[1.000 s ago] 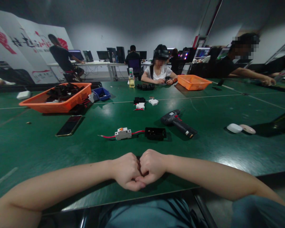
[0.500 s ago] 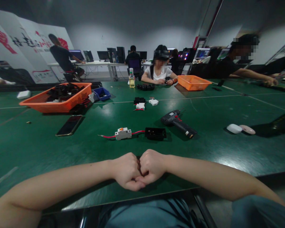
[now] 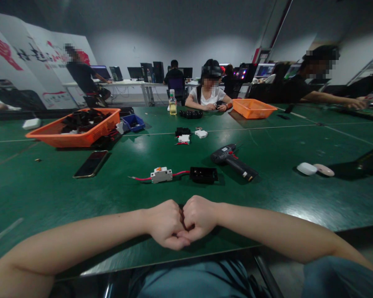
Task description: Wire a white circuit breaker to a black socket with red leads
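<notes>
Both my hands rest on the green table near its front edge, curled into fists with the knuckles pressed together. My left hand (image 3: 167,224) touches my right hand (image 3: 200,219), and no object shows in either. Just beyond them lies a white circuit breaker (image 3: 161,175) with an orange switch. Red wires come out of both its ends, the left one with a bare tip. The right wire runs to a black open box-shaped part (image 3: 203,174). A black cordless screwdriver (image 3: 234,161) lies on its side to the right of that part.
On the left are a phone (image 3: 91,164), an orange basket (image 3: 77,138) of black parts and a blue bin (image 3: 133,123). A white breaker (image 3: 183,139), a bottle (image 3: 173,106) and another orange basket (image 3: 254,109) lie farther back. A person (image 3: 209,89) sits opposite.
My hands and the things on the table have not moved. At the right, a co-worker's hand has shifted slightly; at the back left, a person has turned their head.
</notes>
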The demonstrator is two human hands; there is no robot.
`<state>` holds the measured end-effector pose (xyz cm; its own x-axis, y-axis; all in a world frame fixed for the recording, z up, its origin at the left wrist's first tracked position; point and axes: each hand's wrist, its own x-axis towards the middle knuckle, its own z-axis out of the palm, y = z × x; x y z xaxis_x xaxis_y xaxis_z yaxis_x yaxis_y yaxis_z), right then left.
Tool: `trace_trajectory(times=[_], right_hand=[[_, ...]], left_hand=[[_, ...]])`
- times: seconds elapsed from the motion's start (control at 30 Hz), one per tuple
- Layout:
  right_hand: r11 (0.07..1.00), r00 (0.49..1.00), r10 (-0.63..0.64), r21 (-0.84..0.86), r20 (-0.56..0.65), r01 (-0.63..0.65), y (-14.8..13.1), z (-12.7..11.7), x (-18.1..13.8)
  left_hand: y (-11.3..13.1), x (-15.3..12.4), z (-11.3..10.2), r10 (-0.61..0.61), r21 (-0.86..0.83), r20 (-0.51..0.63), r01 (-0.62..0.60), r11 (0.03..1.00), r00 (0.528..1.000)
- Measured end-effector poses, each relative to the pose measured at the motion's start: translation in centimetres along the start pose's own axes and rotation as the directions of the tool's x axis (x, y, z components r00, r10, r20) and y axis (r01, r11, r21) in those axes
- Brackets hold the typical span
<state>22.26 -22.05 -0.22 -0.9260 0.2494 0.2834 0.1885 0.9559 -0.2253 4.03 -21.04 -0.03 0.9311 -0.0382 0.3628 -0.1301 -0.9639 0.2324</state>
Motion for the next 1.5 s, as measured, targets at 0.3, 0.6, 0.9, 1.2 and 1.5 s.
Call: trace_trajectory(times=[0.3, 0.6, 0.9, 1.2, 1.5], right_hand=[[1.000, 1.000, 0.010, 0.002, 0.003, -0.010, -0.01, 0.06, 0.00], [1.000, 1.000, 0.003, -0.008, 0.016, -0.003, -0.09, -0.12, 0.03], [1.000, 1.000, 0.000, 0.026, -0.029, 0.000, 0.01, -0.04, -0.02], [1.000, 1.000, 0.011, 0.016, -0.014, -0.011, -0.02, -0.08, -0.03], [1.000, 0.999, 0.002, 0.025, -0.052, -0.001, -0.01, 0.03, -0.04]], left_hand=[[-0.01, -0.02, 0.14, -0.001, 0.012, 0.012, 0.001, 1.000, 1.000], [0.01, 0.02, 0.03, -0.010, 0.000, 0.004, 0.009, 1.000, 1.000], [0.04, 0.05, -0.03, -0.004, -0.011, -0.010, 0.004, 1.000, 1.000], [0.09, 0.00, 0.01, -0.015, -0.015, -0.006, 0.015, 1.000, 1.000], [-0.02, 0.00, -0.01, -0.018, -0.014, 0.003, 0.018, 1.000, 1.000]])
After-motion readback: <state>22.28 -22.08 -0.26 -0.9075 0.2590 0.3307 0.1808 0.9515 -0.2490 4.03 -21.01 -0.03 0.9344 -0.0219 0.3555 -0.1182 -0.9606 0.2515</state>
